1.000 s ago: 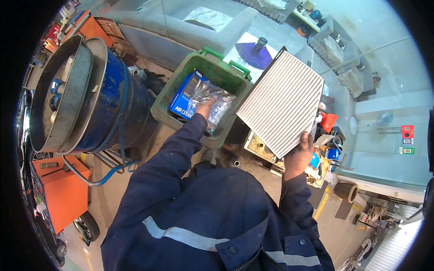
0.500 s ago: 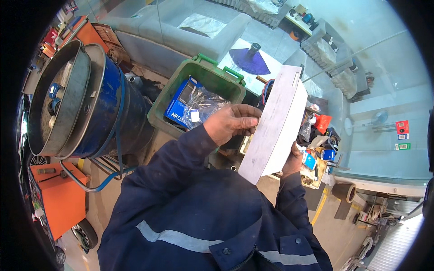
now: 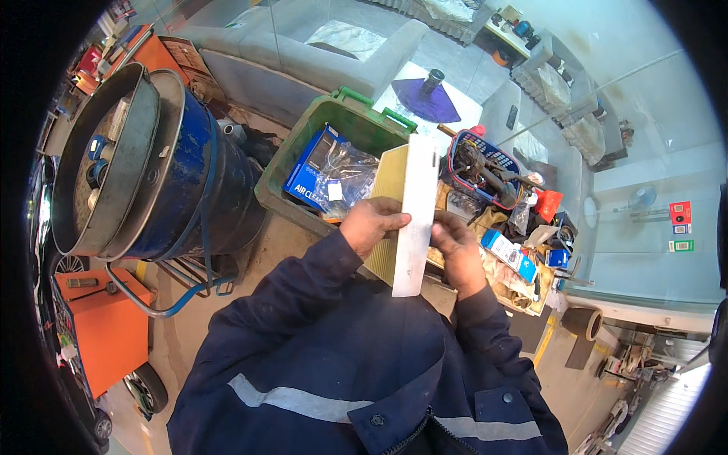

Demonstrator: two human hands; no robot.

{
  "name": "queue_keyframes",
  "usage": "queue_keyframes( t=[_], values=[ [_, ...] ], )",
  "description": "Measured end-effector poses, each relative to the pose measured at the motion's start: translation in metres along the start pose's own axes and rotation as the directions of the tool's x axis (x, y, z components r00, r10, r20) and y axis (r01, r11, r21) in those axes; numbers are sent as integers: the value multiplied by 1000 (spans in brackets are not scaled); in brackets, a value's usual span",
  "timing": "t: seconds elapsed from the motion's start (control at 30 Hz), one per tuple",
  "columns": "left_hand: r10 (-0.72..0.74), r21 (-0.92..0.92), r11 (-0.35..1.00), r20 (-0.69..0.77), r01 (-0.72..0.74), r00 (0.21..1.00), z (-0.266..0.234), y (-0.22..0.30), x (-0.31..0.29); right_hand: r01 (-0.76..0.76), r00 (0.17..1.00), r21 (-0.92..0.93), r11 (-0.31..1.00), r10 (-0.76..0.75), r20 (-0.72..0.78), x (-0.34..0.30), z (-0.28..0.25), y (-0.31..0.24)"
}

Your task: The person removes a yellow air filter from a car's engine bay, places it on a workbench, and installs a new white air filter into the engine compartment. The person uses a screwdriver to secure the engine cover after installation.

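Note:
A pleated air filter (image 3: 415, 227) is held upright in front of my chest. Its narrow white edge faces up toward me, and yellowish pleats show along its left face. My left hand (image 3: 373, 226) grips it from the left, the thumb lying against the white edge and the other fingers partly hidden at the pleats. On the opposite side, my right hand (image 3: 459, 254) has bent fingers closed at the filter's right edge; the fingertips are partly hidden. Just beyond my left hand stands a green bin (image 3: 284, 193) holding a blue printed box (image 3: 309, 168) and clear plastic wrapping (image 3: 349, 173).
At the left stands a blue drum (image 3: 176, 171) with a metal pan (image 3: 144, 159) on top, near an orange cart (image 3: 114, 334). To the right are a basket of tools (image 3: 485, 171) and a cluttered bench (image 3: 504, 284). A purple funnel-shaped thing (image 3: 428, 98) rests on a white table behind.
The filter has turned and moved left and lower, so its pleats now show. My right hand has come up from beneath to its right edge. My left hand has shifted slightly.

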State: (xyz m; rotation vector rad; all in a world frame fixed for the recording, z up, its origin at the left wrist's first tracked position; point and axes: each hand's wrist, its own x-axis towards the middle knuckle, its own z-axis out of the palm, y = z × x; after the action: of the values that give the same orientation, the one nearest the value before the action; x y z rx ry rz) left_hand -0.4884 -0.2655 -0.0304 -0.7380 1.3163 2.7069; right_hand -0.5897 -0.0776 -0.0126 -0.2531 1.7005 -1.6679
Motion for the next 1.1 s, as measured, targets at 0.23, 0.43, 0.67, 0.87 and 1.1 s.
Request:
queue_keyframes(
  t=[0.23, 0.43, 0.67, 0.87, 1.1],
  values=[
    [-68, -310, 946, 86, 92, 994, -23, -10, -22, -179, 980, 437, 882, 119, 161, -5, 27, 12],
    [-4, -447, 887, 241, 115, 971, -28, 2, -31, -214, 950, 591, 777, 24, 312, -9, 37, 0],
    [107, -508, 859, 300, 64, 948, -28, 4, -31, -97, 968, 594, 799, -63, 243, -10, 32, 9],
    [130, -533, 844, 307, 57, 943, -24, 1, -30, -9, 957, 460, 888, -126, 263, -17, 29, -1],
    [138, -348, 934, 157, -76, 978, 0, -8, -31, 274, 959, -137, 952, -282, -40, -16, 39, -3]
  ],
)
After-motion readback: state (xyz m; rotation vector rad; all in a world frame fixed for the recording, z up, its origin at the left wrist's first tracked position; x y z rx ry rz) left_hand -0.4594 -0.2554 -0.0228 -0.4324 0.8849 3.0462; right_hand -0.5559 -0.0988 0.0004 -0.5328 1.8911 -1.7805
